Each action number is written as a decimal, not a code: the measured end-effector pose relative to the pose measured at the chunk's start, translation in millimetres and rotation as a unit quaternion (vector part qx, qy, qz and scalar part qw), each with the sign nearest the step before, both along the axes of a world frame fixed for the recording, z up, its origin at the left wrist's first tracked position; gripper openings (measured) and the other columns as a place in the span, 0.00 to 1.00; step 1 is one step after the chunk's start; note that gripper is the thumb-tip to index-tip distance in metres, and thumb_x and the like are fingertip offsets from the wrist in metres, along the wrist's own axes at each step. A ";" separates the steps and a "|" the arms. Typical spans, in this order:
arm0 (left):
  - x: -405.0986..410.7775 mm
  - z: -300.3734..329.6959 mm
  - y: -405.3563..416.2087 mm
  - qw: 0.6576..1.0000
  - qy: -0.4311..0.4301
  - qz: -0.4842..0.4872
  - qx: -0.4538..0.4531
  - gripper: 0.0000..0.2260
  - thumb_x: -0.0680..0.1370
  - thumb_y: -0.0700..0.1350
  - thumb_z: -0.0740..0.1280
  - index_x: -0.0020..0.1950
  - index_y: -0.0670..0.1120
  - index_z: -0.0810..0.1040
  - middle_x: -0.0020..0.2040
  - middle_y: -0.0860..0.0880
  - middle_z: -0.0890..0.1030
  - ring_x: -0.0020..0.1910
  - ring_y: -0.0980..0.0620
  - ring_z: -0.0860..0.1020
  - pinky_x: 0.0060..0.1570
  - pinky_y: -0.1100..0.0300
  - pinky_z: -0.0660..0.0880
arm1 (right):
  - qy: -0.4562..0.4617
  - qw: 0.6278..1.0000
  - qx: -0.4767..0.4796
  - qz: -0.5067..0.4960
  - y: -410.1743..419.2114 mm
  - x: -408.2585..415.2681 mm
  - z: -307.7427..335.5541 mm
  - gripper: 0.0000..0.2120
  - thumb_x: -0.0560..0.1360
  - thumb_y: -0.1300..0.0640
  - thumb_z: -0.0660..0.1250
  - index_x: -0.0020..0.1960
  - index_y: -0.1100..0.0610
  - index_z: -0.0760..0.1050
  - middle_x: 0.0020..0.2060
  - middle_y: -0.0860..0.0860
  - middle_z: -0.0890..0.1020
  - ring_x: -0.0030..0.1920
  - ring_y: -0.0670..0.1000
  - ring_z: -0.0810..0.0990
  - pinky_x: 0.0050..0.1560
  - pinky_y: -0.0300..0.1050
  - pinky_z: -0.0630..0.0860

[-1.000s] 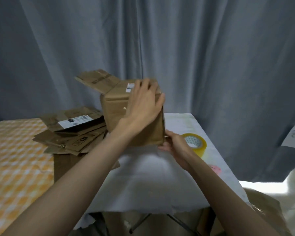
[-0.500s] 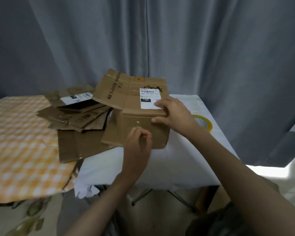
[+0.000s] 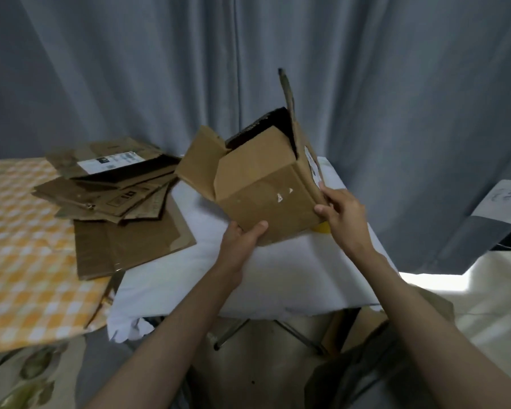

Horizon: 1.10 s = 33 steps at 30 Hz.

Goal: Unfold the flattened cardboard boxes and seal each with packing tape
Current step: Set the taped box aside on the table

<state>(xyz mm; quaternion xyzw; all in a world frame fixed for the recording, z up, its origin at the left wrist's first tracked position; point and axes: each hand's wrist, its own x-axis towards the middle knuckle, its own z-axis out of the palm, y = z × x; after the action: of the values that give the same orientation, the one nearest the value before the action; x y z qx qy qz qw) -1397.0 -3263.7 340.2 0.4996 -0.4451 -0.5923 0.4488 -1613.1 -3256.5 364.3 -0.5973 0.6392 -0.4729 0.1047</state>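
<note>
A brown cardboard box (image 3: 263,187) is opened up into shape and held tilted above the white table (image 3: 278,276). Its flaps stand open at the top, one long flap pointing up, and the dark inside shows. My left hand (image 3: 242,237) grips its lower front edge from below. My right hand (image 3: 340,211) grips its right lower corner, next to a white label. A sliver of the yellow packing tape roll (image 3: 319,228) shows under the box's right corner; the rest is hidden. A pile of flattened cardboard boxes (image 3: 112,187) lies to the left.
An orange-and-white checked cloth (image 3: 21,261) covers the surface on the left. Grey curtains (image 3: 366,84) hang close behind the table. The table's metal legs (image 3: 233,335) and floor show below its front edge. A paper sheet (image 3: 505,202) lies on a dark object at far right.
The box went from lying on the table with its labelled side up to being lifted and tilted, flaps open. My left hand moved under its front edge; my right hand shifted to its right corner.
</note>
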 end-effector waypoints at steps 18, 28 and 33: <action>80.0 39.3 -51.5 0.969 -0.160 0.095 -0.165 0.29 0.77 0.56 0.71 0.75 0.49 0.67 0.65 0.52 0.75 0.61 0.54 0.74 0.53 0.62 0.71 | -0.235 0.966 0.108 0.028 -25.9 58.7 -6.8 0.26 0.77 0.51 0.71 0.72 0.52 0.70 0.61 0.48 0.80 0.59 0.47 0.80 0.62 0.45 0.76; 76.2 53.8 -86.9 0.871 -0.291 0.110 -0.379 0.27 0.76 0.45 0.69 0.74 0.51 0.67 0.70 0.51 0.73 0.68 0.53 0.71 0.68 0.54 0.68 | -0.074 0.992 -0.091 0.046 -54.8 73.4 31.1 0.25 0.77 0.61 0.59 0.74 0.54 0.67 0.67 0.48 0.73 0.66 0.45 0.72 0.65 0.47 0.74; 69.7 46.1 -81.8 0.803 -0.447 -0.002 -0.394 0.30 0.74 0.64 0.63 0.73 0.52 0.72 0.73 0.55 0.70 0.72 0.51 0.64 0.73 0.52 0.60 | 0.165 0.984 0.005 0.062 -56.7 73.8 21.7 0.28 0.74 0.40 0.58 0.72 0.49 0.72 0.67 0.49 0.72 0.68 0.50 0.67 0.68 0.43 0.63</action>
<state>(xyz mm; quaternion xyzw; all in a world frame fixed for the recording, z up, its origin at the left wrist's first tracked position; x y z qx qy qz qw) -1327.3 -3345.5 386.4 0.4883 -0.7924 -0.0782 0.3571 -1539.3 -3313.1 386.0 -0.7055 0.6116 -0.3569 0.0299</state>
